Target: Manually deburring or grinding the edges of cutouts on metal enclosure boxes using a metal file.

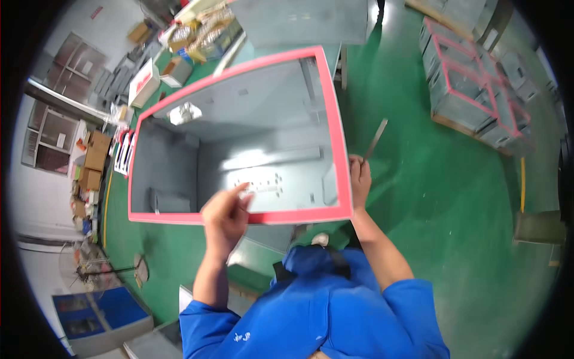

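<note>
A large grey metal box (197,160) with a pink-red rim stands in front of me, its open face toward me. Inside it, a cluster of small dark holes or fittings (280,184) shows on a bright inner wall. My left hand (225,218) is at the near rim, its index finger stretched toward the inside and the other fingers curled; nothing shows in it. Beside the box's right edge, my right hand (360,182) is closed around a thin flat strip-like tool (377,137) that sticks up and away. The strip's lower end is hidden by the hand.
Beyond the box is a table with a grey metal panel (299,23) and bins of small parts (212,39). Similar pink-rimmed boxes (463,90) stand on a pallet at the far right. At the left are a fan (98,272) and cardboard boxes (95,152).
</note>
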`<act>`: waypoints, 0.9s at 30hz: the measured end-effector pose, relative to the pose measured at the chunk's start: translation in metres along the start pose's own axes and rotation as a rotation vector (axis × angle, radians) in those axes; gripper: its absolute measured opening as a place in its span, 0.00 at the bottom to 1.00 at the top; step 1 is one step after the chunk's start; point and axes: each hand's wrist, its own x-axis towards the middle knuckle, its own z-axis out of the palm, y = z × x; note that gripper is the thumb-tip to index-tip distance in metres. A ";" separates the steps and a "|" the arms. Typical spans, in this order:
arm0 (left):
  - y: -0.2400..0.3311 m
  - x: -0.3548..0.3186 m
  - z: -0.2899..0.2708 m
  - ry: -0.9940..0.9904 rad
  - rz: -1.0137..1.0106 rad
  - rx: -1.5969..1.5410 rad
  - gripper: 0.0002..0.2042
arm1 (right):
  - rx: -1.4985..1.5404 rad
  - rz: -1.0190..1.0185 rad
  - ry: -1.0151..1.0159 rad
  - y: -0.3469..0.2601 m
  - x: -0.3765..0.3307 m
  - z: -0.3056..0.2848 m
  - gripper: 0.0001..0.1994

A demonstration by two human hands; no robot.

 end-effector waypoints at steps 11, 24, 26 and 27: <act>0.026 0.004 0.008 -0.256 -0.213 0.304 0.09 | 0.094 -0.004 -0.171 0.005 -0.013 -0.024 0.08; 0.066 0.034 0.065 -0.516 -0.483 0.344 0.15 | -0.314 0.322 -0.995 0.042 0.044 -0.187 0.11; 0.071 0.042 0.065 -0.614 -0.429 0.420 0.14 | -0.341 0.225 -1.028 0.047 0.046 -0.182 0.10; 0.070 0.044 0.065 -0.624 -0.356 0.433 0.14 | -0.354 0.173 -1.042 0.050 0.048 -0.179 0.10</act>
